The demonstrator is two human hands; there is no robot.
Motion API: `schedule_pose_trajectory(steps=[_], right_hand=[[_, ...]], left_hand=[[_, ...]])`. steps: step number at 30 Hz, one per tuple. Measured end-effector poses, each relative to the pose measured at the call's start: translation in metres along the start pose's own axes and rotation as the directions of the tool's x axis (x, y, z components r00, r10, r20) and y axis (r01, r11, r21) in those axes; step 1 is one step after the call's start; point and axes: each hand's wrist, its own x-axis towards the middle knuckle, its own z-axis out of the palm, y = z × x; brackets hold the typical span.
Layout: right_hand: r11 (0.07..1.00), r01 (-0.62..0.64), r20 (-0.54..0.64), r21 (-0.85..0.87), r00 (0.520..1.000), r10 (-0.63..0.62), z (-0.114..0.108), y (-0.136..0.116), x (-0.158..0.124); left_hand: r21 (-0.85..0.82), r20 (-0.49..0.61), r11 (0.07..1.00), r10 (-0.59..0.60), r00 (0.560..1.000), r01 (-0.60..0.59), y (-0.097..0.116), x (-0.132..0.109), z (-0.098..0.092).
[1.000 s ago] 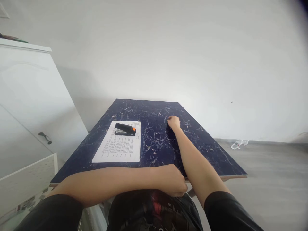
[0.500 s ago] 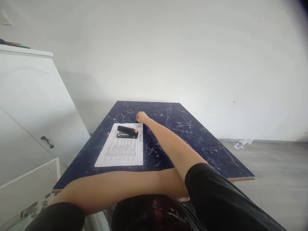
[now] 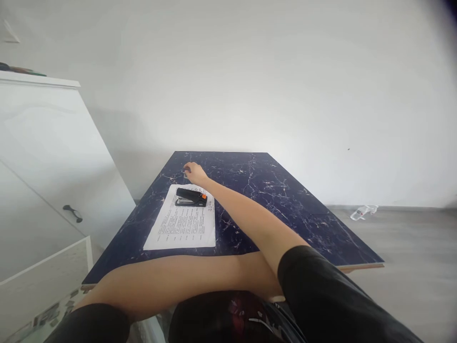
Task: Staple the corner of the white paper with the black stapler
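My right hand (image 3: pixel 193 172) is over the far left part of the table, just beyond the top edge of the printed paper (image 3: pixel 178 226). Its fingers are curled, and whatever they may hold is too small to make out. A black stapler (image 3: pixel 192 197) with an orange patch rests on the upper part of the paper, below my right wrist. My left forearm lies across the near edge of the table and passes behind my right arm, which hides my left hand.
The table (image 3: pixel 246 190) has a dark blue marbled top and stands against a white wall. To the left is a white cabinet (image 3: pixel 53 143) with a black handle (image 3: pixel 73 213). A clear plastic item (image 3: pixel 363 212) lies on the floor at the right.
My right hand has moved left and slightly away, from the paper's top right corner to beyond its top edge. The stapler and paper stay in place; the view has shifted slightly.
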Motion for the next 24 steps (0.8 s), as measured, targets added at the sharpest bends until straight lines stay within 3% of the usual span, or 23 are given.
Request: schedule_pose_trajectory(steps=[2,4,6,9,14,20,24], right_hand=[[0.991,0.092,0.121,0.097,0.987,-0.103,-0.004,-0.011,-0.013],[0.980,0.172,0.319,0.096,0.928,-0.194,-0.005,-0.021,-0.028],[0.970,0.242,0.437,-0.024,0.875,-0.207,-0.001,-0.029,-0.042],[0.929,0.304,0.422,-0.210,0.886,-0.195,0.006,-0.034,-0.054],[0.927,0.294,0.432,-0.232,0.885,-0.173,-0.002,-0.028,-0.060],[0.940,0.267,0.408,-0.213,0.898,-0.163,-0.042,0.009,-0.092],[0.967,0.191,0.394,-0.167,0.912,-0.112,-0.079,0.049,-0.124]], left_hand=[[-0.002,-0.037,0.991,0.134,0.990,-0.135,0.000,0.002,0.005],[-0.007,-0.035,0.995,0.099,0.994,-0.100,0.000,0.003,0.009],[-0.002,-0.034,0.998,0.068,0.997,-0.068,-0.001,0.003,0.012],[-0.024,-0.035,0.989,0.147,0.988,-0.148,-0.002,0.004,0.015],[-0.033,0.027,0.995,0.099,0.995,-0.099,-0.001,0.003,0.012],[-0.102,0.061,0.994,-0.022,0.998,0.028,0.001,-0.001,0.006],[-0.101,0.109,0.995,-0.006,0.994,0.017,0.002,0.001,0.003]])
